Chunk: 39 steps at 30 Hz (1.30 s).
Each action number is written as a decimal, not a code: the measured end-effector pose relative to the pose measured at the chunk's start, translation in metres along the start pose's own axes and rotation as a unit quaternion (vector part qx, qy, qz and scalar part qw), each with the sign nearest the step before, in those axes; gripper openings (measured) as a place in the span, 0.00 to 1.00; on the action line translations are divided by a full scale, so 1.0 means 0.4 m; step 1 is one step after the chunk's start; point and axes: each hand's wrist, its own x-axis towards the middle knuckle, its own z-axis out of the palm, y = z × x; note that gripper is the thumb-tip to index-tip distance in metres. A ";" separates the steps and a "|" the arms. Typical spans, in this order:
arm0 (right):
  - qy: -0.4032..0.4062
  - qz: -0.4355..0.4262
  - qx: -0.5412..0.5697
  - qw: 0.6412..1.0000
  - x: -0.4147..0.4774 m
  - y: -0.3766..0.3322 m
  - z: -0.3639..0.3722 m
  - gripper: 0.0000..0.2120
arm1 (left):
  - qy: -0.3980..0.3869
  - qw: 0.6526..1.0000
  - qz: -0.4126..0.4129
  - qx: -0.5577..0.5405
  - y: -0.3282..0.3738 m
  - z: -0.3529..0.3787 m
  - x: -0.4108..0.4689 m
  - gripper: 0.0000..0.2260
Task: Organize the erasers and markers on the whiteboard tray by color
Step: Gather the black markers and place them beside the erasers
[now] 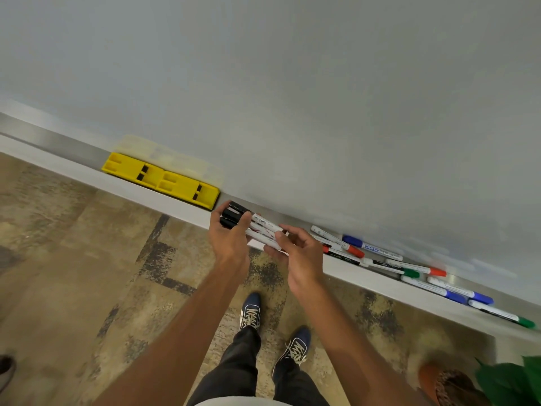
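L hand (231,241) is closed round a bundle of black markers (248,222), caps sticking out past the thumb side, white barrels running back toward the R hand (295,253). R hand pinches the barrel ends w/ thumb and fingers, so both hands share the same bundle, held just over the tray (181,205) edge.

Just beyond L hand, touching end to end on the tray: two yellow erasers (159,178), already paired. Past the R hand, further along the tray: loose mix of red (355,252), blue (371,247) and green (411,273) markers, some crossing each other, more blue and green at the far end.

Step, I'd say: blacks gathered, being squared up. Next prob calls for laying the bundle flat beside the erasers w/o rolling, then picking one colour out of the pile.
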 end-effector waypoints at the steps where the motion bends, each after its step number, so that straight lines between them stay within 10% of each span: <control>1: 0.007 -0.007 -0.013 1.000 0.005 0.000 0.007 0.09 | -0.004 1.000 -0.001 0.001 0.002 0.000 0.007 0.21; 9: 0.023 -0.021 -0.044 0.999 0.069 0.001 0.049 0.10 | 0.018 0.969 0.126 0.213 0.043 -0.034 0.047 0.19; 13: 0.034 -0.047 -0.088 0.994 0.097 0.015 0.068 0.10 | -0.056 0.856 0.300 0.417 0.019 -0.082 0.029 0.20; 23: 0.038 -0.064 -0.161 0.984 0.136 0.039 0.095 0.11 | -0.257 0.531 0.355 0.726 -0.064 -0.130 0.110 0.38; 39: 0.018 0.022 -0.279 0.960 0.104 0.025 0.164 0.29 | -0.216 0.445 0.372 0.785 -0.045 -0.159 0.153 0.41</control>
